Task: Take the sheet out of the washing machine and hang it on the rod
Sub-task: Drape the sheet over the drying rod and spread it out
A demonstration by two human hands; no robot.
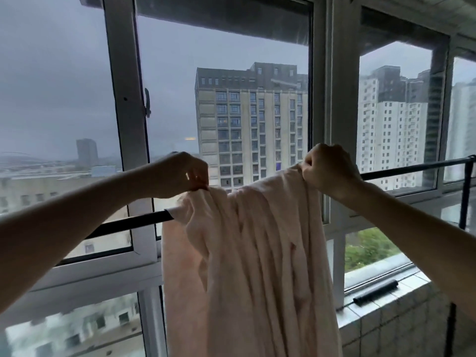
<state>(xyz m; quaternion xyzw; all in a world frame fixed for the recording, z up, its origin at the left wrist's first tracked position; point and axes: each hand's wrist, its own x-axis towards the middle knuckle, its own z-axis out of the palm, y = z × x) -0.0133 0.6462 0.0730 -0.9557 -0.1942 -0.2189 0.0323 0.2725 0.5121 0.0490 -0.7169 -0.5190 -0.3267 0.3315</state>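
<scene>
A pale pink sheet [257,253] hangs bunched in long folds over a dark rod [134,222] that runs across in front of the window. Part of the sheet falls behind the rod at the left. My left hand [180,175] grips the sheet's top edge at the left, just above the rod. My right hand [329,168] grips the top edge at the right, where the rod passes behind it. The washing machine is out of sight.
White-framed windows [128,119] fill the wall behind the rod, with tall buildings outside. A tiled sill [386,305] at the lower right carries a short black bar [376,292]. The rod's dark upright [467,194] stands at the far right.
</scene>
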